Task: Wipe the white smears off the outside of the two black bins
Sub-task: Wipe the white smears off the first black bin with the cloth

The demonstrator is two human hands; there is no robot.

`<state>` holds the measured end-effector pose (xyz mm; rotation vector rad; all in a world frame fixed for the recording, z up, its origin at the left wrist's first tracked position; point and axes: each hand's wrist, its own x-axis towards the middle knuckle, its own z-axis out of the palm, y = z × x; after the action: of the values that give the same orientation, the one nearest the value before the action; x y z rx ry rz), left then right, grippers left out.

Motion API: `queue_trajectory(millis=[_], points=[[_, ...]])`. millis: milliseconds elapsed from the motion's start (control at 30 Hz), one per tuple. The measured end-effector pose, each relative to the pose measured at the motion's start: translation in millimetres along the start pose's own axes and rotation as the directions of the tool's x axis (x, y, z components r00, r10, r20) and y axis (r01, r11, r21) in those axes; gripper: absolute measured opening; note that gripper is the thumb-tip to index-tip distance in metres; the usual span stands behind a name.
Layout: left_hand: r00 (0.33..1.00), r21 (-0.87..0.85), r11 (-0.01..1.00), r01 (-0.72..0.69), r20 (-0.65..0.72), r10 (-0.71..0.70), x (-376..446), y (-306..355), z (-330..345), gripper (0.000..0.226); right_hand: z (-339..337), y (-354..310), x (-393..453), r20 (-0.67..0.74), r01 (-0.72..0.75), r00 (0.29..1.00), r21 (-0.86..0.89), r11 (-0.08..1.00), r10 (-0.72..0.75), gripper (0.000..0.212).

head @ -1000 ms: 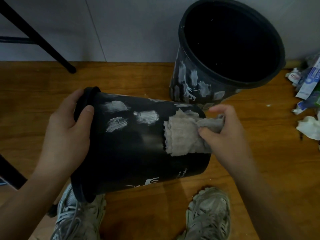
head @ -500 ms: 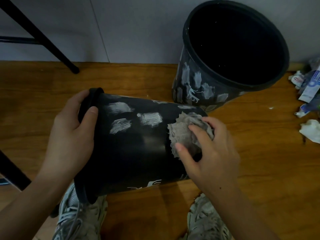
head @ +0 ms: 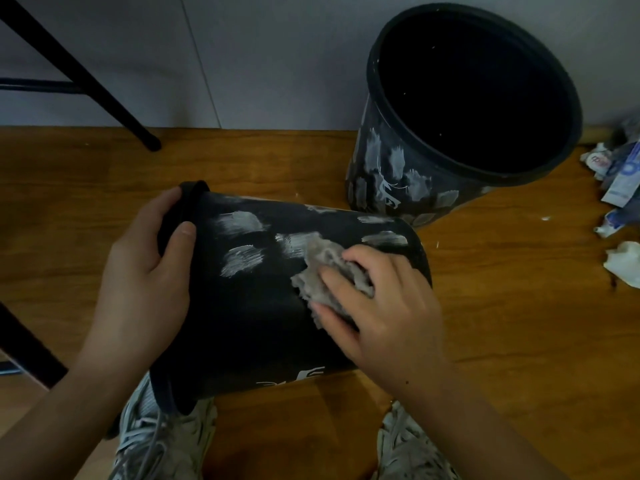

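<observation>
- Wooden floor: carries every item; meets a grey wall along its far edge
- Upright bin: black, standing at the far edge of the floor against the wall, right of centre; mouth open and dark; white smears across its outer side
- Tipped bin: black, lying on its side near the floor's near edge, rim to the left, base to the right, close to the upright bin; several white smears on its upper side
- Left hand: grasps the tipped bin's rim, thumb on the outside
- Right hand: fingers curled over a crumpled grey cloth, pressing it to the bin's side beside a smear
- Shoes: pale, at the near edge
- Litter: crumpled wrappers along the floor's right edge
</observation>
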<state>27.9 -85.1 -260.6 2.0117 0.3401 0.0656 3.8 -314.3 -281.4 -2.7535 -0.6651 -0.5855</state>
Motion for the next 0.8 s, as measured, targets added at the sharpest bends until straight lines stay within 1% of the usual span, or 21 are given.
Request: queue_trajectory(millis=[33,133,167,233,300,367,433,500,533,600,700,800], points=[[1.0,0.005,1.0,-0.01,0.0,0.01,-0.7,-0.7,0.2,0.041,-0.4,3.7,-2.9,-0.005,-0.029,1.0,-0.008,1.0,0.029,0.034],[1.0,0.022,1.0,-0.021,-0.005,0.021,-1.8,-0.9,-0.6,0.042,-5.6,23.3,-8.8,-0.035,-0.228,0.973,-0.054,0.972,0.226,0.035],[1.0,0.018,1.0,-0.018,0.002,0.018,-2.1,-0.9,-0.6,0.042,-6.8,27.1,-7.6,-0.041,-0.265,0.964,-0.076,0.961,0.263,0.035],[1.0,0.015,1.0,-0.011,0.015,0.01,-4.3,-0.7,-1.3,0.043,-5.3,24.3,-1.8,-0.047,-0.244,0.969,-0.083,0.966,0.241,0.034],[1.0,0.022,1.0,-0.005,0.021,0.005,-8.6,-0.5,-2.6,0.044,-1.2,12.2,1.5,-0.048,-0.179,0.983,-0.038,0.983,0.177,0.032],[0.999,0.016,1.0,0.018,0.032,-0.018,-13.3,1.3,-4.1,0.045,2.3,2.1,-2.2,-0.058,-0.147,0.987,0.019,0.989,0.147,0.031],[0.995,-0.028,0.996,0.09,0.048,-0.089,-12.7,4.1,-4.6,0.045,4.1,-0.9,-10.9,-0.089,-0.153,0.984,0.055,0.987,0.157,0.032],[0.985,-0.086,0.982,0.167,0.051,-0.163,-6.3,7.0,-3.1,0.042,4.1,-0.7,-18.2,-0.101,-0.15,0.983,0.053,0.987,0.154,0.034],[0.984,-0.08,0.982,0.173,0.045,-0.17,-2.6,7.5,-2.1,0.038,4.2,-0.6,-20.4,-0.103,-0.14,0.984,0.047,0.989,0.144,0.034],[0.989,-0.013,0.989,0.146,0.025,-0.146,2.8,8.8,-0.2,0.035,3.8,-0.4,-22.0,-0.119,-0.118,0.985,0.039,0.992,0.122,0.031],[0.995,0.068,0.993,0.098,0.007,-0.099,5.2,9.7,-0.2,0.036,4.4,2.1,-20.4,-0.163,-0.095,0.982,0.025,0.995,0.098,0.025],[0.998,0.085,0.995,0.055,-0.002,-0.055,7.1,10.1,-0.5,0.032,3.6,10.5,-21.7,-0.191,-0.133,0.973,-0.004,0.991,0.13,0.024]])
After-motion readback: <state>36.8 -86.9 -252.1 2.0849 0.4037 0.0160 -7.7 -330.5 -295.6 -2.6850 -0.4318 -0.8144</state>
